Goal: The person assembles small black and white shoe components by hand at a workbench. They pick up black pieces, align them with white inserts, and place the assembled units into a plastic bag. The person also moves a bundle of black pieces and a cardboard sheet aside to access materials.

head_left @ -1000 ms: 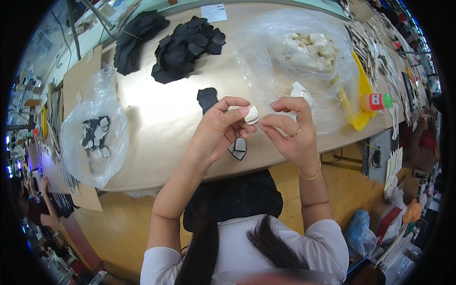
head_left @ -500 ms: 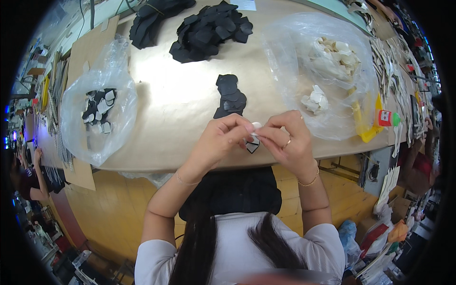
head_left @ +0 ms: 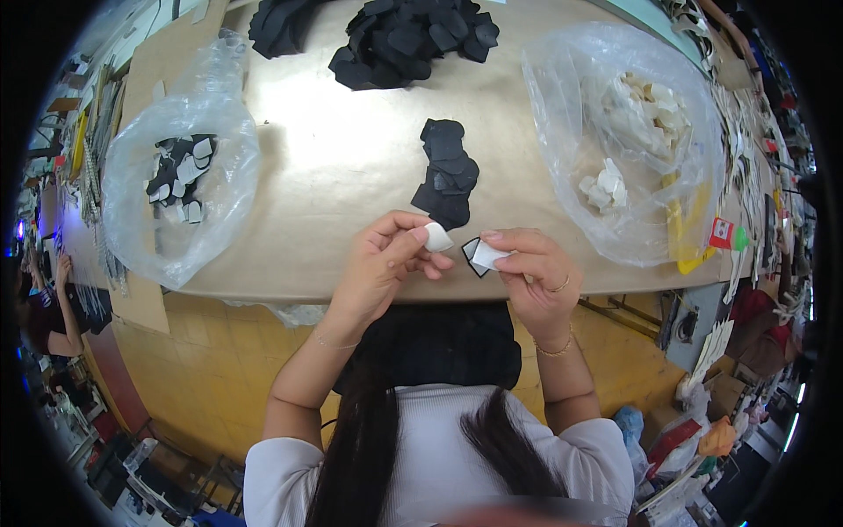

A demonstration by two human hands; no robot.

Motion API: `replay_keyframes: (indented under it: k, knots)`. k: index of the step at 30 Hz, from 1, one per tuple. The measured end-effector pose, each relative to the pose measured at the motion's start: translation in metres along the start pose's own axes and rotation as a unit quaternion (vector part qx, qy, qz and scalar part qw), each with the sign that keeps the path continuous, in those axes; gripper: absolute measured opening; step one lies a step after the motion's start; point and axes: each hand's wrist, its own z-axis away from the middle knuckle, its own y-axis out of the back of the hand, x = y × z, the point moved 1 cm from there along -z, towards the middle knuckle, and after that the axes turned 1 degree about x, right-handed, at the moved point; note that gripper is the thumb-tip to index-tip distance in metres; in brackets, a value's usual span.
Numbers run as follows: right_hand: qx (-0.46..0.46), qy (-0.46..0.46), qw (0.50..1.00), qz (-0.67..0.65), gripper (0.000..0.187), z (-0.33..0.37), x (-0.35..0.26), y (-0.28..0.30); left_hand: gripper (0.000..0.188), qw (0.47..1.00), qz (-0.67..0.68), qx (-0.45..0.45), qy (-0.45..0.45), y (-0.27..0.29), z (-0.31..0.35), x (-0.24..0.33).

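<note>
We see left hand [head_left: 376, 265] half-curled, pinching white piece [head_left: 437, 237] at its 2 o'clock; black-edged piece [head_left: 471, 249] on tabletop [head_left: 307, 211]; right hand [head_left: 537, 274], nearly closed, pinching white patch [head_left: 490, 256] at its 10 o'clock. We'd hold edges lightly, avoid creasing.

Place: a workshop, as is shown by parts kept in bulk
Table [head_left: 325, 167]: topped with a brown sheet; black pieces [head_left: 408, 44] are heaped on it
Left bag [head_left: 132, 241], right bag [head_left: 562, 123]: clear; small pieces are held in both
Right edge: pale strips [head_left: 743, 140] are massed
Left edge: another person [head_left: 63, 338] is seen
Floor [head_left: 219, 360]: laid with yellow tiles
</note>
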Motion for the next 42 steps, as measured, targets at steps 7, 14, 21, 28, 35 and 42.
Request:
replay_keyframes:
  k: [7, 14, 21, 28, 35, 42]
  knots:
    - [-0.007, 0.065, 0.996, 0.055, 0.034, 0.001, 0.001, -0.005, 0.014, 0.986, -0.12, -0.08, -0.082, -0.003, 0.014, 0.006]
    - [-0.043, 0.04, 0.992, 0.113, 0.031, -0.001, -0.006, -0.007, 0.018, 0.97, -0.188, -0.027, -0.153, -0.021, 0.024, 0.004]
    - [0.004, -0.045, 0.989, 0.139, 0.022, -0.005, -0.019, -0.015, 0.037, 0.753, -0.495, 0.007, -0.435, -0.032, 0.025, -0.002]
    - [0.022, -0.026, 0.985, 0.169, 0.021, -0.004, -0.02, -0.019, 0.044, 0.712, -0.503, 0.029, -0.489, -0.035, 0.025, -0.004]
    - [-0.017, -0.023, 0.984, 0.178, 0.016, -0.007, -0.024, -0.014, 0.033, 0.807, -0.441, 0.025, -0.392, -0.035, 0.029, -0.001]
    - [-0.029, -0.055, 0.977, 0.203, 0.012, -0.007, -0.021, 0.013, 0.007, 0.976, -0.13, 0.009, -0.174, -0.02, 0.022, 0.005]
